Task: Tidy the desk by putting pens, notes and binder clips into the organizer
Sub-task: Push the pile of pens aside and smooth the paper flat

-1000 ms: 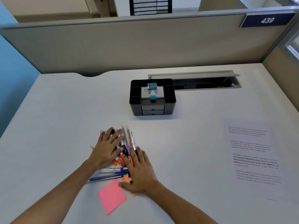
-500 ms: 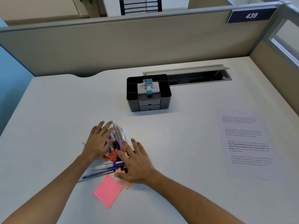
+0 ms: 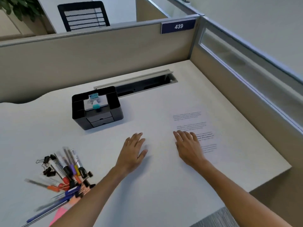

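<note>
Desk (image 3: 147, 185) inside beige cubicle partitions (image 3: 98, 59)

You have a jumbled heap of pens (image 3: 68, 169) and black clips (image 3: 47, 171) lower left, a pink note (image 3: 59, 213) partly beneath, well short of the black organizer (image 3: 97, 108).

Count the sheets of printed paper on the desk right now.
1: a white printed paper sheet on the white desk, right of the black plastic organizer, partly under the right hand.
</note>
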